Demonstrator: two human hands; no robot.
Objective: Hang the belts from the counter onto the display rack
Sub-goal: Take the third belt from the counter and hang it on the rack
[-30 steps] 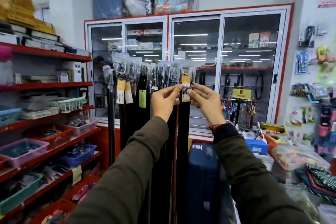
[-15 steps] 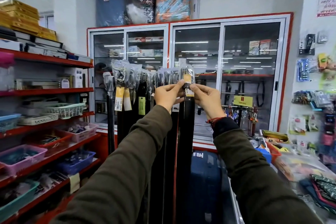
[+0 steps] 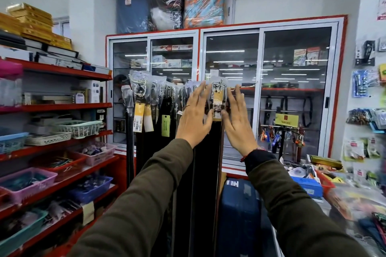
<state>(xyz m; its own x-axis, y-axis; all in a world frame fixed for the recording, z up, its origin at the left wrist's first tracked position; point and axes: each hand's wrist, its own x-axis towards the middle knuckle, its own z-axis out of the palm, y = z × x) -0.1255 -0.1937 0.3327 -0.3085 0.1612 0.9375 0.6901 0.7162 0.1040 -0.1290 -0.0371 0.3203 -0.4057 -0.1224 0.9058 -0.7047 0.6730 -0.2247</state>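
A black belt (image 3: 208,162) with its buckle in a clear plastic sleeve and a yellow tag hangs from the thin metal rod of the display rack (image 3: 247,86), at the right end of a row of several hanging belts (image 3: 146,98). My left hand (image 3: 194,119) and my right hand (image 3: 238,123) flank the buckle with their fingers spread wide. Only the thumbs rest against the belt's front, just under the tag. The rod's left part is hidden behind the belts.
Red shelves (image 3: 62,108) with plastic baskets line the left. A glass-door cabinet (image 3: 261,89) stands behind the rack. A blue suitcase (image 3: 238,215) sits below the belts. The cluttered counter (image 3: 334,194) is at the right, with a keychain stand (image 3: 282,133) behind it.
Both hands pinched the belt's buckle sleeve at the rod before. Now their fingers have spread apart and the belt hangs by itself. The view has tilted up slightly.
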